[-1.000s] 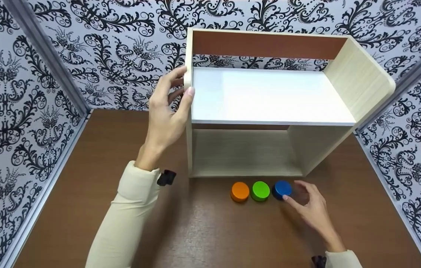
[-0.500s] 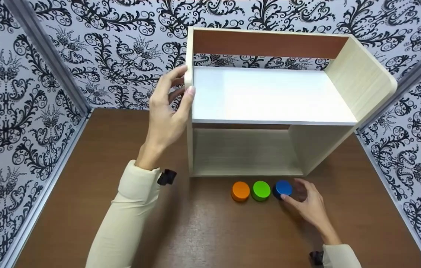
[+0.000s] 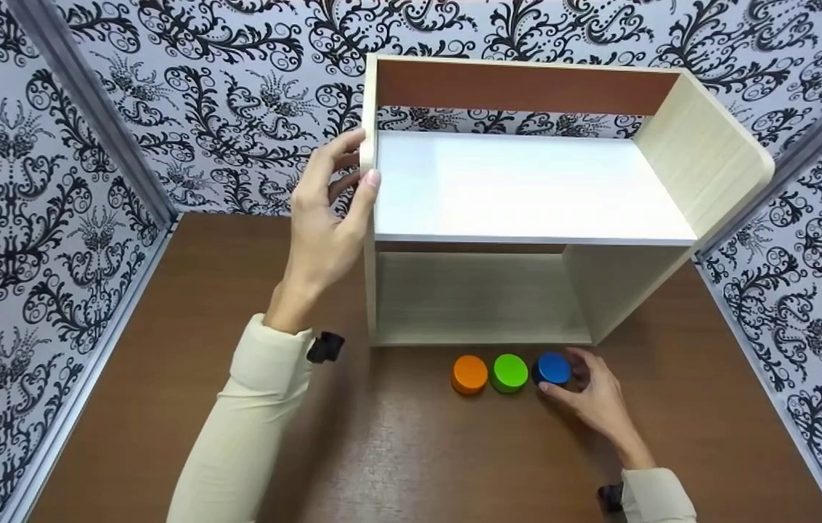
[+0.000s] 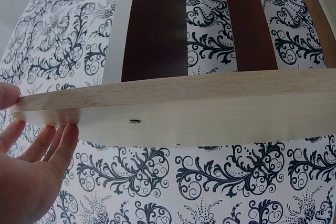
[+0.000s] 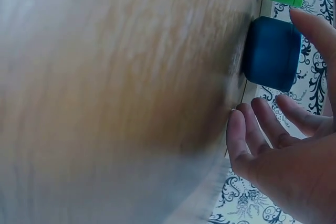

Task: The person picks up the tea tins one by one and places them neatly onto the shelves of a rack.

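Note:
My left hand (image 3: 327, 225) holds the upper left side panel of a small wooden shelf unit (image 3: 369, 290), thumb on the front edge and fingers on the outer face. In the left wrist view the panel (image 4: 210, 119) lies between thumb and fingertips. A blue round container (image 3: 552, 368) stands on the table in front of the shelf, at the right end of a row. Around it my right hand (image 3: 596, 396) spreads, thumb near its front and fingers to its right. The right wrist view shows a gap between the fingers and the blue container (image 5: 272, 53).
A green container (image 3: 509, 373) and an orange one (image 3: 469, 374) stand left of the blue one. The shelf has a white middle board (image 3: 534, 189) and a lower compartment (image 3: 476, 298). Patterned walls (image 3: 222, 109) enclose the brown table (image 3: 411, 457).
My right hand has shifted a little left, bringing its thumb and fingers closer round the blue container. The left hand and the containers stay where they were.

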Tool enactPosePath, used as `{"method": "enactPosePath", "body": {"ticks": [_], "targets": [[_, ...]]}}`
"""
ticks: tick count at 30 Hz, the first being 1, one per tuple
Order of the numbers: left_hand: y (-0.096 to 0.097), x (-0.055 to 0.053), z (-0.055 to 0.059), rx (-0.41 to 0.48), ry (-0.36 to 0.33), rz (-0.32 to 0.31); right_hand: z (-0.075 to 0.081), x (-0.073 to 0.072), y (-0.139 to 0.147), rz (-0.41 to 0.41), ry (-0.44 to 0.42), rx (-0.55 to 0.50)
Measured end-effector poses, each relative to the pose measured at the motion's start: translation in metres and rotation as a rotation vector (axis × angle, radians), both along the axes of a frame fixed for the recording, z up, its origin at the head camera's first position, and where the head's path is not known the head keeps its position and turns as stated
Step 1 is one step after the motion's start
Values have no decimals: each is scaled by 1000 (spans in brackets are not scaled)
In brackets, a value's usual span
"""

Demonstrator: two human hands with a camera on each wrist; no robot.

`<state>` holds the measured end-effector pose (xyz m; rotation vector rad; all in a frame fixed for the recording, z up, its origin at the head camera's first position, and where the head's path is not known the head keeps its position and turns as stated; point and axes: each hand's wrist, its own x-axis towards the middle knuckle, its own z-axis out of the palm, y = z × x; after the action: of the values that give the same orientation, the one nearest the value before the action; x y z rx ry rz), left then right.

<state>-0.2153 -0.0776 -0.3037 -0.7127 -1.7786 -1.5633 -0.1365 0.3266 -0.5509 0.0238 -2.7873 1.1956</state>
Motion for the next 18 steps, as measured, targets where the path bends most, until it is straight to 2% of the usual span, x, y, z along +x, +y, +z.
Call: {"method": "enactPosePath", "body": {"ticks": [18], "targets": [[1,-1,0,21,5,-6,-4,-8,-2,26,7,47]]}}
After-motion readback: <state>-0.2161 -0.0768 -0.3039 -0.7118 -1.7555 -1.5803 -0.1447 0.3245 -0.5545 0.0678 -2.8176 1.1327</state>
